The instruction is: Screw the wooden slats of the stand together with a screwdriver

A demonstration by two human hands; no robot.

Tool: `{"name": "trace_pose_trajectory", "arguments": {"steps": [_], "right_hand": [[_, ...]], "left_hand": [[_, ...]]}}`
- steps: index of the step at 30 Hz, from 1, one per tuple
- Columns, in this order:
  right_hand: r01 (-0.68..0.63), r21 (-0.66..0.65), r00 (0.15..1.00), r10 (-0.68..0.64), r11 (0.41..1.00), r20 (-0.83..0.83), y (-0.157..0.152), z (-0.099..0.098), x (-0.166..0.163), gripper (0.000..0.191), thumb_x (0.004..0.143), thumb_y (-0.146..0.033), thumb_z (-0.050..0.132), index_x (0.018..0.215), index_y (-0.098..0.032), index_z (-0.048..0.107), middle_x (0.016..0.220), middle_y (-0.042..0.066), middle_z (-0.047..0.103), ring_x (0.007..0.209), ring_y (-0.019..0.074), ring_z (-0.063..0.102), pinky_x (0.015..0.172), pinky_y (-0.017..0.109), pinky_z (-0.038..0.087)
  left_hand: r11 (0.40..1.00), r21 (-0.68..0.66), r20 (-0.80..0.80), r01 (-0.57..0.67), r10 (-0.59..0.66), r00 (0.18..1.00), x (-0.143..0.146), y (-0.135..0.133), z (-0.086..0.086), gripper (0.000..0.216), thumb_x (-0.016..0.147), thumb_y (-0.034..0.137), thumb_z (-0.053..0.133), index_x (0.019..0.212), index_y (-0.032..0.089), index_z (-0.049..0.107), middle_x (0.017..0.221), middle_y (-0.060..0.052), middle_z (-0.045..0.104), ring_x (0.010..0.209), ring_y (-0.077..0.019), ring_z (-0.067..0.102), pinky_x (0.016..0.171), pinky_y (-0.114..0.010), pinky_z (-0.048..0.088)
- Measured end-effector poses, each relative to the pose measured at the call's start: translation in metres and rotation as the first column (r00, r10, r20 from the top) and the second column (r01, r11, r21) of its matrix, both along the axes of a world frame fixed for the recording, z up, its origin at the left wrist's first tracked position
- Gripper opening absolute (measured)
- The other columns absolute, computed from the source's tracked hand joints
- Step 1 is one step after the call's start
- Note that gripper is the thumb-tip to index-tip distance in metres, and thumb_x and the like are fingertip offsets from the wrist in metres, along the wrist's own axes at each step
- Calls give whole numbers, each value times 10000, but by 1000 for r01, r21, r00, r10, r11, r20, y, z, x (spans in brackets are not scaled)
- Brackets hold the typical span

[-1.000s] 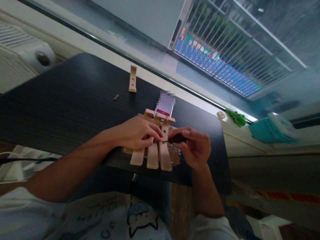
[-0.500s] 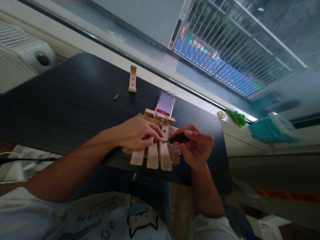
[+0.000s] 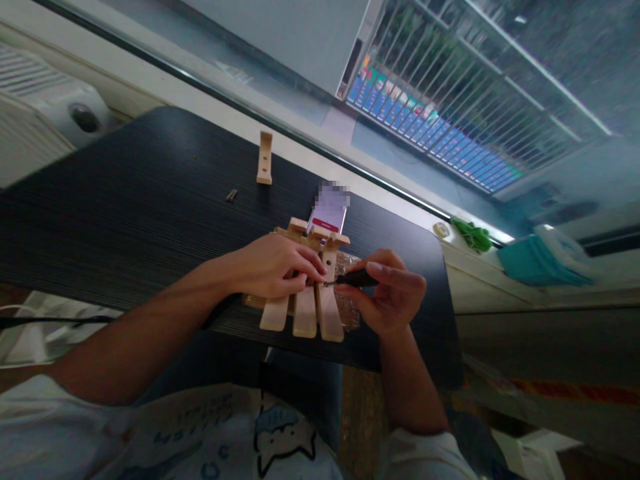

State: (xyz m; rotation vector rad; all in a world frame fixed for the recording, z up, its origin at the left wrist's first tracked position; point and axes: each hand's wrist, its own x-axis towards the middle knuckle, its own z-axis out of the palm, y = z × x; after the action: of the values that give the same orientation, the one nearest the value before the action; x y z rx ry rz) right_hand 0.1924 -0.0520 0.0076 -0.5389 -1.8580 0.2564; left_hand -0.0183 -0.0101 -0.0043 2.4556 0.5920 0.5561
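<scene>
Three pale wooden pieces with raised, hook-like far ends lie side by side before me. The rightmost wooden piece (image 3: 331, 317) has a dark hole near its top. My right hand (image 3: 393, 293) grips a screwdriver (image 3: 364, 277) by its black handle, the shaft pointing left, its tip over the rightmost piece. My left hand (image 3: 280, 267) lies across the other wooden pieces (image 3: 305, 317), fingertips bent together beside the screwdriver tip. Whatever those fingertips pinch is too small to make out. Bubble wrap (image 3: 353, 313) shows under the wood.
A phone (image 3: 329, 210) with a lit screen lies just beyond the wood. Farther back on the dark table (image 3: 165, 200) are a separate wooden bracket (image 3: 265, 160) with two holes and some small screws (image 3: 231, 195). A window sill (image 3: 320, 157) borders the far edge.
My right hand and the screwdriver have shifted very slightly left, and the grip has turned a little. My left hand and the wooden pieces stay nearly in place.
</scene>
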Motion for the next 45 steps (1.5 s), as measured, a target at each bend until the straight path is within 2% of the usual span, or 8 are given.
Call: {"name": "trace_pose_trajectory", "arguments": {"steps": [9, 14, 17, 19, 22, 31, 45], "right_hand": [[-16, 29, 999, 15, 999, 41, 0, -1, 1, 560, 781, -210, 736, 1274, -366, 519, 852, -10, 661, 655, 138, 606, 489, 255, 531], [-153, -127, 985, 161, 980, 55, -2, 0, 8, 435, 887, -225, 578, 1302, -336, 508, 1046, 48, 681, 875, 173, 673, 637, 326, 603], [-234, -256, 971, 236, 938, -23, -5, 3, 8, 393, 914, -176, 512, 1274, -332, 523, 1177, 57, 690, 1025, 192, 689, 721, 367, 620], [-273, -322, 962, 266, 907, -66, -6, 5, 7, 384, 920, -159, 502, 1263, -331, 525, 1184, 52, 708, 1049, 192, 698, 760, 381, 622], [-306, -345, 952, 293, 887, -91, -7, 5, 6, 362, 920, -159, 515, 1246, -316, 537, 1098, 47, 743, 984, 182, 722, 764, 378, 622], [-273, -278, 962, 252, 921, -109, -2, 2, 4, 374, 879, -190, 604, 1227, -313, 546, 962, 24, 742, 784, 146, 687, 571, 271, 571], [-126, -200, 990, 110, 972, -91, 1, 0, 0, 389, 786, -235, 722, 1110, -347, 538, 798, -37, 601, 613, 118, 532, 465, 231, 464]], "left_hand": [[1000, -5, -3, -8, 8, 1000, 0, -1, 2, 362, 768, 103, 523, 996, 219, 779, 1105, 11, 745, 898, -145, 705, 780, -209, 494], [1000, 12, -14, 5, -5, 1000, 0, -1, 1, 361, 775, 95, 520, 1003, 211, 775, 1123, 5, 740, 924, -143, 704, 808, -200, 487], [1000, 31, -27, 1, 0, 1000, -1, -1, 1, 360, 779, 103, 526, 1014, 218, 773, 1137, 2, 736, 976, -157, 697, 843, -211, 485], [1000, 29, -32, 1, -1, 999, -2, 0, 1, 349, 781, 112, 534, 1012, 219, 774, 1147, 1, 732, 984, -160, 694, 839, -210, 486], [1000, 10, -30, 10, -9, 1000, -1, 0, 2, 354, 782, 106, 525, 1014, 212, 770, 1138, 3, 733, 941, -145, 698, 801, -194, 486], [1000, 24, -6, 8, -8, 1000, -1, 0, 0, 370, 773, 100, 504, 999, 202, 780, 1108, 3, 743, 899, -134, 707, 786, -189, 479], [1000, 28, -19, -1, 2, 1000, 0, 0, -1, 376, 764, 87, 532, 1022, 209, 778, 1124, 2, 739, 929, -155, 704, 792, -212, 485]]}}
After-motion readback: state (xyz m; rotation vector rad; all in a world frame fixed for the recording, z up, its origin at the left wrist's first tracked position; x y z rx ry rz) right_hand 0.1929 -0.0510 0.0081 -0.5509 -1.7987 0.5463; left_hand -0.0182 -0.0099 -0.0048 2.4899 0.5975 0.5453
